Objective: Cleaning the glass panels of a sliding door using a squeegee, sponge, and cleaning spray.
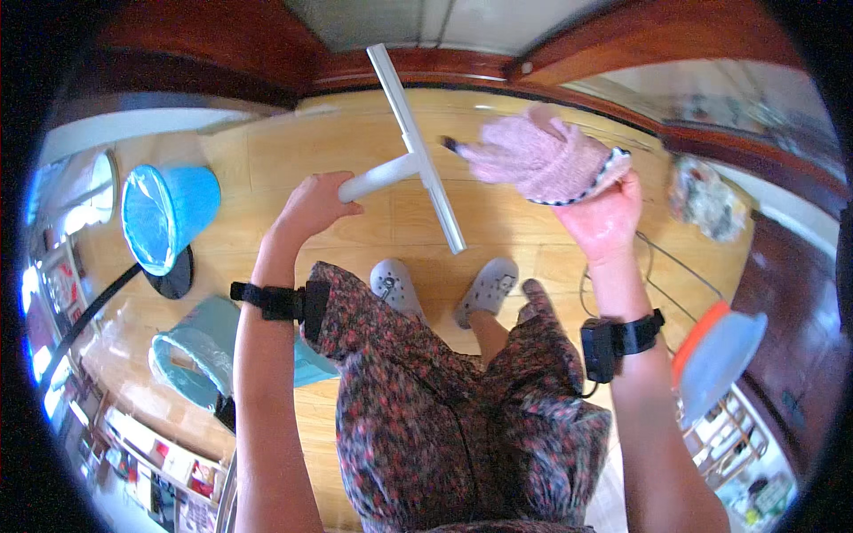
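Observation:
My left hand (321, 203) is closed around the pale handle of a window squeegee (416, 150), whose long crossbar slants over the wooden floor. In my right hand (603, 213) is a crumpled pink cloth (540, 156) with a dark-and-white stitched edge; it hangs out past the fingers, and its far end is blurred. The cloth is to the right of the squeegee and apart from it. Black straps with small devices sit on both forearms.
A blue bin (193, 203) and a teal bin (200, 326), both lined, are at the left. A clear plastic bag (710, 200) lies at the right, near thin cables. A blue-grey basin (723, 366) stands lower right. Dark red wooden panels (413, 66) with glass border the floor.

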The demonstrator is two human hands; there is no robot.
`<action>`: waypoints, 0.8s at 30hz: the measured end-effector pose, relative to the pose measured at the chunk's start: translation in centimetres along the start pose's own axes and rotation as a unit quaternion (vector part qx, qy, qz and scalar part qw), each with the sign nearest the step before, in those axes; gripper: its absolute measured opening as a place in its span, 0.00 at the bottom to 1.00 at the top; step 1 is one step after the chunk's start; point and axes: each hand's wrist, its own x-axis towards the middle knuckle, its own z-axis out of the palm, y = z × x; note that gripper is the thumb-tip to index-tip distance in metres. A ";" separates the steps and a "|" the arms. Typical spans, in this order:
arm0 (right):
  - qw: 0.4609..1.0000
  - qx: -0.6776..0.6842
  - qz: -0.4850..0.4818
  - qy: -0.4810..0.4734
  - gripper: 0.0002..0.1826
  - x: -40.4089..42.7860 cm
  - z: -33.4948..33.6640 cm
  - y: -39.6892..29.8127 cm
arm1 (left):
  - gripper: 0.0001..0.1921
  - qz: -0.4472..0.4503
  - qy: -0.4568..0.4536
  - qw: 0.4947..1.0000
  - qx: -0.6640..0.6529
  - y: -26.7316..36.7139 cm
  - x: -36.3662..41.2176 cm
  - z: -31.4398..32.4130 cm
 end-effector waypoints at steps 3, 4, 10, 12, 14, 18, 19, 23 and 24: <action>0.999 -0.027 0.006 -0.019 0.31 -7.6 5.9 -2.5 | 0.19 0.031 -0.003 0.998 0.047 6.1 -3.2 -3.1; 0.995 -0.076 -0.041 0.041 0.30 -10.4 7.8 -3.3 | 0.19 0.023 0.002 0.997 0.068 8.4 -4.6 -4.4; 0.917 -0.229 -0.272 0.180 0.22 -27.9 12.4 -8.4 | 0.24 0.031 0.010 0.999 0.032 20.7 -13.4 -10.4; 0.869 -0.244 -0.365 0.227 0.21 -33.7 12.7 -10.6 | 0.24 0.113 0.052 0.992 0.037 19.4 -15.6 -10.6; 0.796 -0.295 -0.451 0.274 0.21 -38.9 13.1 -13.4 | 0.23 0.188 0.094 0.977 0.045 20.4 -17.6 -11.9; 0.723 -0.342 -0.483 0.357 0.20 -49.4 11.0 -20.6 | 0.20 0.324 0.143 0.930 0.102 28.8 -21.5 -12.1; 0.709 -0.360 -0.488 0.359 0.19 -50.9 10.4 -21.6 | 0.19 0.354 0.151 0.915 0.116 31.1 -21.9 -12.2; 0.734 -0.344 -0.477 0.340 0.17 -55.6 5.9 -24.8 | 0.20 0.350 0.107 0.921 0.131 39.5 -23.2 -9.2; 0.737 -0.337 -0.479 0.336 0.17 -56.2 4.7 -25.9 | 0.21 0.360 0.120 0.914 0.140 41.2 -23.4 -7.1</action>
